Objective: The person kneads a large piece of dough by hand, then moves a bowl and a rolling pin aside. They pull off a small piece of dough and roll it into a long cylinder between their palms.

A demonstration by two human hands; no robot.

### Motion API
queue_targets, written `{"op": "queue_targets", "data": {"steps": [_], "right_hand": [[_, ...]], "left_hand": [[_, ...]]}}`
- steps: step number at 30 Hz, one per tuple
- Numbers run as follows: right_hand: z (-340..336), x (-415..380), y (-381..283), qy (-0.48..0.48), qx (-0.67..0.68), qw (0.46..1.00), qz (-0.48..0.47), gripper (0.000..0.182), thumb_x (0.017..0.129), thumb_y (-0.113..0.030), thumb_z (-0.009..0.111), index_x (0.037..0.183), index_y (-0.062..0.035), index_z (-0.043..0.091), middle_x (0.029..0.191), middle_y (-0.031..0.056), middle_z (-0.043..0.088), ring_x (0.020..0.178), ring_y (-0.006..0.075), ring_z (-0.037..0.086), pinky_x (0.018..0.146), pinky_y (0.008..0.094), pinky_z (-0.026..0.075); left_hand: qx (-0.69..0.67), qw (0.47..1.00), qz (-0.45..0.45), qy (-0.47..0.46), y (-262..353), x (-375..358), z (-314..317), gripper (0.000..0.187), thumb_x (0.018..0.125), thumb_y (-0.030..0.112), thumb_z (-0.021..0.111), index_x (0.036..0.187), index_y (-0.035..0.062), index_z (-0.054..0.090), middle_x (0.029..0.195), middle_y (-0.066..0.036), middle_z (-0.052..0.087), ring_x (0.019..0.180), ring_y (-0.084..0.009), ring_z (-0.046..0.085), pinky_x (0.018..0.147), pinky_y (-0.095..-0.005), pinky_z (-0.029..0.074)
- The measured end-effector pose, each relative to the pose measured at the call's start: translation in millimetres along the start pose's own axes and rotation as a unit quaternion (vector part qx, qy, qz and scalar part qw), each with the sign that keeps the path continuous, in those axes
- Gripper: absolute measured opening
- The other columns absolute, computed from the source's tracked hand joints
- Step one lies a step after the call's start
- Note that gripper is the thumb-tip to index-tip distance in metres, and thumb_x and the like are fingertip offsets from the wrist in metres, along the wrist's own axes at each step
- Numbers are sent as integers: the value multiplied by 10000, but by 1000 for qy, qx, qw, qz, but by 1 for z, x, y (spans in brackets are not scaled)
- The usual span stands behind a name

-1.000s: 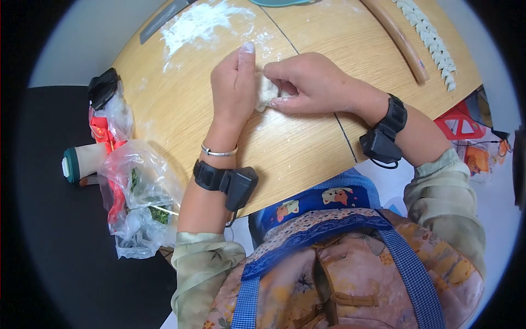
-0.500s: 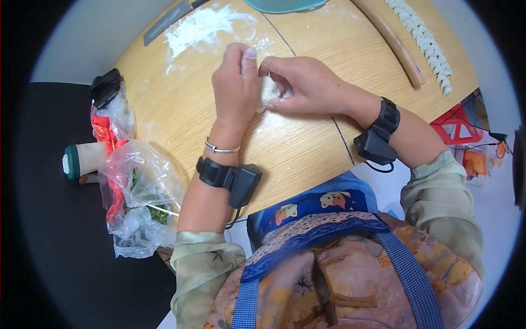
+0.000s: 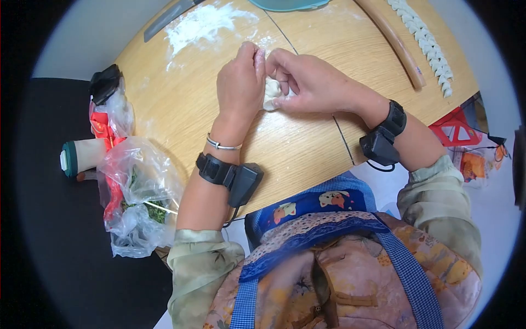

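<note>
A lump of white dough point(image 3: 270, 94) is held between my two hands above the wooden table point(image 3: 296, 148). My left hand point(image 3: 242, 82) is closed against the dough's left side, its thumb raised along the top and its other fingers mostly hidden. From the other side my right hand point(image 3: 309, 82) grips the dough, with the thumb at the near edge and the fingers curled in at the far edge. Flour dusts my fingers. How far the dough reaches behind the left hand is hidden.
Scattered flour point(image 3: 203, 27) lies at the far left beside a knife point(image 3: 170, 21). The rim of a teal bowl point(image 3: 290, 5) shows at the far edge. A wooden rolling pin point(image 3: 393, 41) and a braided dough strip point(image 3: 430, 46) lie right. Plastic bags point(image 3: 142, 181) hang over the left edge.
My right fingers have shifted slightly away from me and curled more over the dough. More of the dough's near part shows between the hands.
</note>
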State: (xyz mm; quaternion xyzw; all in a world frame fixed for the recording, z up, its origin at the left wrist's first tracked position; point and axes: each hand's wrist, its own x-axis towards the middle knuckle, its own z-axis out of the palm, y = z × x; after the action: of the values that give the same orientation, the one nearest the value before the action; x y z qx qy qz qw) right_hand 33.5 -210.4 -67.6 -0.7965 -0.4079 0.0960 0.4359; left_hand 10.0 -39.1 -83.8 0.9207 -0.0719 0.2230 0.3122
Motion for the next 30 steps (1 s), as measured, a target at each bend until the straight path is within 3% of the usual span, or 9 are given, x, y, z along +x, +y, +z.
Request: {"op": "queue_targets", "data": {"steps": [4, 6, 9, 12, 19, 22, 24, 28, 30], "right_hand": [[3, 3, 1, -16, -32, 999, 15, 398, 733, -263, 787, 962, -48, 543, 651, 58, 556, 585, 187, 571, 538, 326, 433], [5, 1, -2, -6, -39, 999, 10, 332, 771, -268, 721, 964, -51, 561, 684, 85, 612, 647, 277, 624, 589, 378, 479], [8, -1, -6, 14, -83, 996, -4, 335, 764, -262, 727, 959, -49, 558, 674, 79, 602, 634, 271, 616, 577, 378, 471], [5, 0, -5, -15, -95, 995, 2, 335, 755, -250, 725, 958, -47, 553, 674, 77, 596, 627, 267, 610, 574, 376, 469], [-2, 3, 0, -12, 16, 999, 40, 306, 749, -225, 707, 944, -55, 545, 664, 65, 579, 614, 246, 600, 566, 356, 462], [-3, 2, 0, -33, -3, 999, 22, 326, 748, -228, 719, 958, -58, 537, 664, 61, 576, 614, 235, 599, 566, 352, 461], [-2, 2, -2, -34, -6, 999, 17, 343, 752, -242, 732, 956, -50, 534, 674, 73, 581, 623, 254, 601, 574, 359, 467], [5, -1, -10, -6, -50, 999, -20, 350, 754, -260, 743, 930, -43, 533, 673, 82, 582, 622, 277, 598, 581, 371, 471], [9, -2, -11, -1, -64, 998, -4, 359, 752, -259, 751, 926, -39, 527, 692, 102, 591, 638, 303, 601, 590, 381, 475]], "left_hand": [[-33, 999, 3, 35, 8, -1, -4, 184, 969, 216, 537, 917, 42, 565, 661, -191, 605, 622, -388, 595, 550, -449, 441], [-165, 980, -110, 22, 12, -5, -9, 189, 975, 223, 522, 942, 44, 572, 674, -193, 606, 624, -387, 593, 548, -444, 443], [-73, 996, 28, 43, 8, -6, -2, 198, 977, 217, 506, 909, 41, 566, 679, -200, 602, 626, -383, 591, 547, -441, 443], [36, 999, 23, -25, 0, -7, -4, 197, 976, 214, 503, 885, 46, 552, 659, -187, 595, 615, -381, 591, 542, -448, 442], [16, 1000, 20, 4, 6, -5, -4, 224, 996, 219, 492, 917, 25, 570, 692, -187, 601, 617, -344, 600, 566, -416, 443], [-55, 998, 4, 34, 8, -6, -4, 263, 1003, 244, 485, 891, 19, 565, 690, -172, 597, 611, -295, 596, 572, -391, 445], [-200, 976, -87, 3, 10, -7, -10, 306, 1014, 260, 465, 850, 17, 555, 698, -161, 587, 619, -246, 577, 587, -362, 442], [-201, 976, -88, 8, 17, -9, -9, 288, 976, 247, 511, 792, 29, 549, 670, -166, 588, 616, -351, 572, 575, -417, 446], [-28, 994, 90, 64, 11, -9, -6, 277, 974, 235, 507, 791, 31, 546, 678, -156, 565, 637, -357, 558, 587, -436, 440]]}}
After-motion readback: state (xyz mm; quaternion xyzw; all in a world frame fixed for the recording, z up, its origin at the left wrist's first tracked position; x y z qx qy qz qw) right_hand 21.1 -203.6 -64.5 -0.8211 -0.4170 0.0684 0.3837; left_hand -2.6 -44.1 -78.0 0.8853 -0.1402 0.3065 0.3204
